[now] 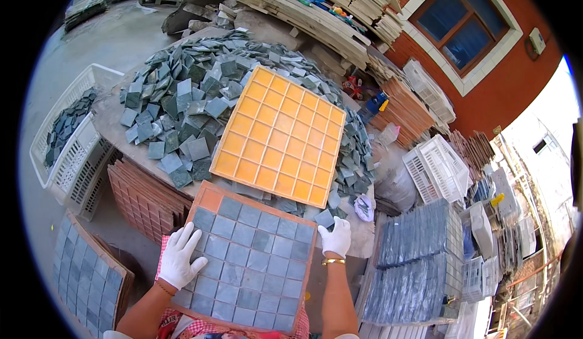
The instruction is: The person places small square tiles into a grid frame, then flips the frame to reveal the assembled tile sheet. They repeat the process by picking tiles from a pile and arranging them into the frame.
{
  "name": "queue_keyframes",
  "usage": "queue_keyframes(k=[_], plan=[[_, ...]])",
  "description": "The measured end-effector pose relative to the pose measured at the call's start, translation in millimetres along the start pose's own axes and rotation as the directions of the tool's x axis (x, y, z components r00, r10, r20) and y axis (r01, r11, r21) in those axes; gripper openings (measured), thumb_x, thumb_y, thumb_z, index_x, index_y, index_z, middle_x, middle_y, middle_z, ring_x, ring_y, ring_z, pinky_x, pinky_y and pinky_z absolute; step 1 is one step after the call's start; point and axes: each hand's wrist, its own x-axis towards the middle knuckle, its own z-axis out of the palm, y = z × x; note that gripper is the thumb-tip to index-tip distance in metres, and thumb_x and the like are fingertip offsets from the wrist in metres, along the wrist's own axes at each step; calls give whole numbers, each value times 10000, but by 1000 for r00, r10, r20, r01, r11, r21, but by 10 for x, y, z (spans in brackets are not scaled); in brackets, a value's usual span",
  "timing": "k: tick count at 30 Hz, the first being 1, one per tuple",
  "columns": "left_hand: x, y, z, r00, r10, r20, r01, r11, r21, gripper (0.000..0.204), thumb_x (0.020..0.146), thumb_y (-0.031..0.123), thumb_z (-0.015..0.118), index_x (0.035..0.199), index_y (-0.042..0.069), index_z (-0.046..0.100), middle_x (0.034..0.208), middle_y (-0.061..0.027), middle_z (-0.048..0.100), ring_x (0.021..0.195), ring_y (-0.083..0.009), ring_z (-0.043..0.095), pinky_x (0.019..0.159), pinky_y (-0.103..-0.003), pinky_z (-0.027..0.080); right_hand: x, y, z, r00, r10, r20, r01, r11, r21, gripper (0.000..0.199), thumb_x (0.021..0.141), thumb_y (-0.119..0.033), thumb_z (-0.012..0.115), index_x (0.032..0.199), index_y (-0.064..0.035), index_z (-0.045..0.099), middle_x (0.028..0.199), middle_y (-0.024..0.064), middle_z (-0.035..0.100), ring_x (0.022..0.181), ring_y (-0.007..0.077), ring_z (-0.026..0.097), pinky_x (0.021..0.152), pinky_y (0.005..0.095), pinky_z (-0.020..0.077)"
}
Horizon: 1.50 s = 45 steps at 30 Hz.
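A reddish-brown grid tray (209, 199) rests in front of me, its squares filled with blue-grey stone tiles (248, 260) except for a bare one at the far left corner. My left hand (180, 260), in a white glove, lies over the tray's left edge with its fingers spread. Just past the right edge, my gloved right hand (336, 239) has its fingers bent around a small dark grey tile (325, 219). Beyond the tray, a yellow grid tray (279, 135) with bare squares leans on a large heap of loose stone tiles (182, 96).
White plastic crates (79, 157), one with tiles, stand at left. Reddish trays (143, 193) are stacked below the table; tile-filled trays (85, 272) lean at lower left. Wrapped tile stacks (413, 266) and a white crate (436, 168) are at right. A purple-white roll (364, 208) lies near the table edge.
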Motion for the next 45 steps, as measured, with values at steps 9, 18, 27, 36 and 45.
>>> queue_keyframes(k=[9, 18, 27, 36, 45], plan=[[5, 13, -72, 999, -34, 24, 35, 999, -37, 686, 735, 286, 719, 1330, 38, 486, 1450, -192, 392, 1267, -385, 417, 1084, -483, 316, -171, 55, -57, 937, -242, -254, 282, 949, 138, 237, 714, -91, 730, 904, -88, 589, 975, 92, 660, 852, 305, 643, 744, 393, 525], [-13, -29, -44, 1000, -4, 10, 5, 1000, -14, 684, 745, 314, 720, 1333, 58, 483, 1458, -184, 382, 1256, -361, 430, 1076, -494, 315, -665, -400, -459, 696, -561, -449, 678, 719, 152, 326, 614, 74, 681, 901, -66, 616, 1085, 162, 656, 806, 283, 676, 679, 345, 559], [15, -44, -22, 1000, 24, -11, -25, 999, -21, 658, 775, 352, 692, 1334, 79, 477, 1413, -171, 423, 1199, -350, 471, 1055, -508, 339, -623, -1694, -38, 941, -337, -8, 207, 559, 803, 346, 740, 20, 677, 1074, -52, 620, 929, 122, 682, 735, 190, 671, 644, 299, 544], [-17, -126, 43, 999, 36, -34, -37, 999, -33, 628, 813, 401, 660, 1329, 88, 486, 1433, -133, 419, 1189, -321, 481, 1036, -488, 341, -298, -2519, 432, 806, -335, 488, -212, 607, 766, 244, 896, -46, 574, 1127, -45, 652, 806, 41, 645, 627, 81, 630, 549, 238, 535], [-90, -91, -61, 966, -79, -246, 59, 994, -88, 617, 828, 327, 659, 1341, 44, 465, 1379, -172, 465, 1218, -318, 480, 1057, -455, 343, -709, -2282, -125, 633, -745, -213, 669, 387, 635, 223, 753, 7, 673, 959, -76, 646, 962, 109, 681, 860, 288, 668, 736, 359, 542]])
